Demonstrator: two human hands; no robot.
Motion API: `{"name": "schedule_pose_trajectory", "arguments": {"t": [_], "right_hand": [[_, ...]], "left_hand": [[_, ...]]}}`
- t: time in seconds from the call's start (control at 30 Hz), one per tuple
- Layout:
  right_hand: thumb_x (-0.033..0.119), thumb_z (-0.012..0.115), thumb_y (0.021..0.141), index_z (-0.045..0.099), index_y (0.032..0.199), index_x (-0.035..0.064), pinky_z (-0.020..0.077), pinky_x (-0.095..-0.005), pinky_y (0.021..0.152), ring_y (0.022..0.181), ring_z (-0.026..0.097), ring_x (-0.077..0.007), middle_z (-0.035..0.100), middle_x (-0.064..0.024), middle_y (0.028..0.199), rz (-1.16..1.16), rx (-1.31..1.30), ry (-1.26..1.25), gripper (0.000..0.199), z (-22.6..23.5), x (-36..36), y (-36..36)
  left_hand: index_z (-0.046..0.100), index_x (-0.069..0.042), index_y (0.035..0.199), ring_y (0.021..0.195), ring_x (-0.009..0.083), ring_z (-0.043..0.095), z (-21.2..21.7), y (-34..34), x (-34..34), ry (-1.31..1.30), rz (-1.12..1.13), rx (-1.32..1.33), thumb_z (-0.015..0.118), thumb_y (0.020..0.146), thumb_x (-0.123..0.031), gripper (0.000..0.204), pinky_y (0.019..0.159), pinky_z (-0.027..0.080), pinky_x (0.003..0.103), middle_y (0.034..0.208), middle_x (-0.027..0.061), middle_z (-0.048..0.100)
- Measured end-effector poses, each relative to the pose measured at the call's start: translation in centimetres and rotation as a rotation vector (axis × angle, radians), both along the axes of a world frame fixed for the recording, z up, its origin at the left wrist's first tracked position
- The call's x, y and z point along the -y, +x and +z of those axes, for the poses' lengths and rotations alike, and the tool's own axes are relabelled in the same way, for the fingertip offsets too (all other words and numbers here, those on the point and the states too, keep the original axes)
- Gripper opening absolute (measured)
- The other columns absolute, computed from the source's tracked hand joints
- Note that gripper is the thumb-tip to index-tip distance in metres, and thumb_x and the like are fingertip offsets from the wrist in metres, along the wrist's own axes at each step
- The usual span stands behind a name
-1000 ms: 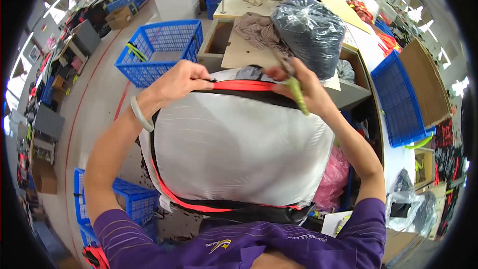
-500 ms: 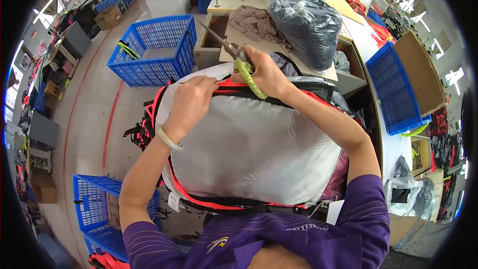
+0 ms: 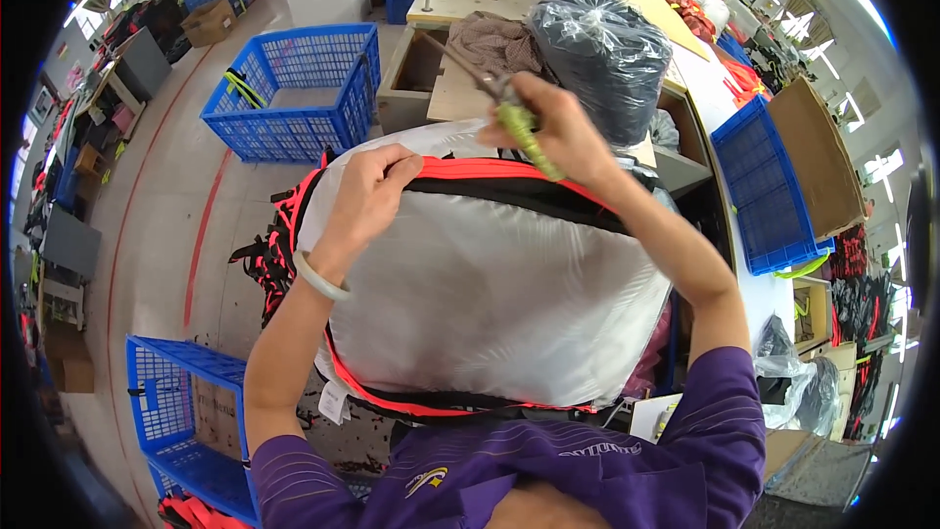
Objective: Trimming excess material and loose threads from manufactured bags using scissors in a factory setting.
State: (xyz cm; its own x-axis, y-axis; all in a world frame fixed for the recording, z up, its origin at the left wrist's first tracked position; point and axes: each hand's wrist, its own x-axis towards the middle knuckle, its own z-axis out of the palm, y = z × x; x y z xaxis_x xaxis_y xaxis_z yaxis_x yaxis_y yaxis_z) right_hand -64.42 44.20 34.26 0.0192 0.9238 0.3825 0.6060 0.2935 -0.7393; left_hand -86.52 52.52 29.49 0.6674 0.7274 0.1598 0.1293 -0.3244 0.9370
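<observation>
A large bag with a silvery lining (image 3: 490, 299) lies spread in front of me, its red and black zip edge (image 3: 490, 169) running round the opening. My left hand (image 3: 370, 198) pinches that edge at the far left, thumb and fingers closed on the red trim. Above the far rim, my right hand (image 3: 568, 132) holds scissors (image 3: 519, 125) with yellow-green wrapping on the handles. Their blades point up and left, apart from the bag. The right fingers are slightly blurred. A white label (image 3: 334, 402) hangs at the bag's near left corner.
Beyond the bag stand a blue crate (image 3: 284, 132), an open drawer (image 3: 419, 69), a brown cloth (image 3: 490, 42) and a plastic-wrapped dark bundle (image 3: 602, 59). Another blue crate (image 3: 171, 443) is at lower left. A crate (image 3: 749, 186) and cardboard (image 3: 818, 157) stand on the right-hand table.
My right hand and the scissors have lifted off the bag's edge and moved right. My left hand has shifted slightly left, still on the trim. More of the red edge shows.
</observation>
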Motion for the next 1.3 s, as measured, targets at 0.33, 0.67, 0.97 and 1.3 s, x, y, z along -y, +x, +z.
{"name": "schedule_pose_trajectory", "arguments": {"t": [0.33,0.67,0.97,1.3], "right_hand": [[0.054,0.076,0.064,0.049,0.089,-0.0019,0.0427,-0.0427,0.071,0.081,0.054,-0.0365,0.052,-0.0149,0.084,0.138,0.713,-0.243,0.067,1.2,2.8,4.0],[0.052,0.076,0.064,0.049,0.073,-0.0031,0.0398,-0.0434,0.062,0.069,0.052,-0.037,0.05,-0.0161,0.071,0.199,0.691,-0.261,0.063,1.1,1.7,3.6],[0.054,0.075,0.065,0.049,0.07,-0.0017,0.0419,-0.0422,0.059,0.065,0.052,-0.0365,0.052,-0.0145,0.068,0.157,0.717,-0.201,0.062,0.9,1.8,2.6],[0.041,0.078,0.068,0.049,0.069,-0.0026,0.0395,-0.0413,0.055,0.058,0.05,-0.0379,0.047,-0.0176,0.059,0.113,0.549,-0.106,0.052,-0.4,1.8,1.6]], "left_hand": [[0.06,0.004,0.083,0.057,0.0049,0.033,-0.7,-0.9,0.7,0.112,0.072,0.061,0.056,0.09,-0.012,0.018,0.05,0.027,0.024,0.06,-0.002,0.041],[0.055,0.005,0.112,0.065,0.0033,0.045,-0.7,-0.7,1.0,-0.009,0.082,0.279,0.054,0.088,-0.004,0.026,0.061,0.037,0.018,0.071,0.0006,0.057],[0.047,0.004,0.125,0.073,0.003,0.047,0.0,-0.9,0.8,-0.096,0.052,0.223,0.053,0.086,-0.003,0.04,0.068,0.036,0.016,0.08,0.0017,0.059],[0.046,0.006,0.124,0.064,0.0038,0.043,-1.0,-1.2,0.7,-0.094,0.065,0.3,0.053,0.086,0.0,0.04,0.06,0.036,0.019,0.071,0.0021,0.057]]}}
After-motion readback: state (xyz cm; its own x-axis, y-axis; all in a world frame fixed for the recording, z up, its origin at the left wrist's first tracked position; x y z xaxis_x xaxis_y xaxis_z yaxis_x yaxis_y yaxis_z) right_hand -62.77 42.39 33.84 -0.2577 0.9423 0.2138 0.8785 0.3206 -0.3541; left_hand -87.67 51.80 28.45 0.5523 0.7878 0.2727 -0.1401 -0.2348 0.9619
